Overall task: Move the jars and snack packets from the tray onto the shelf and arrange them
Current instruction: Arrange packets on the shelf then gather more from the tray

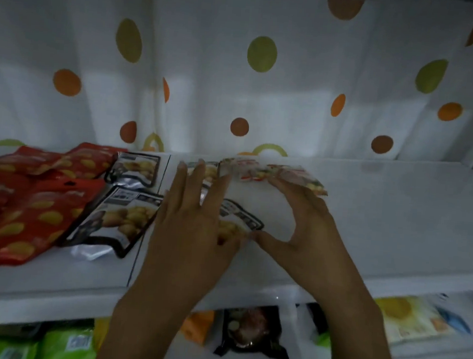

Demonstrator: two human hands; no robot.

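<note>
On the white shelf (382, 219) several snack packets lie flat. Red packets (23, 213) fill the left end. Beside them lie two black-bordered packets showing yellow snacks (119, 218), (137, 168). My left hand (192, 221) rests palm down, fingers spread, on another black-bordered packet (241, 216). My right hand (302, 227) touches a clear packet with red print (275, 174) at the fingertips, while its thumb meets the black-bordered packet's edge. No jar or tray is in view.
A white curtain with orange and green dots (262, 54) hangs behind the shelf. The shelf below holds green packets (66, 344), a dark packet (251, 330), an orange one (198, 326) and a yellow-white one (414, 318). The right part of the upper shelf is bare.
</note>
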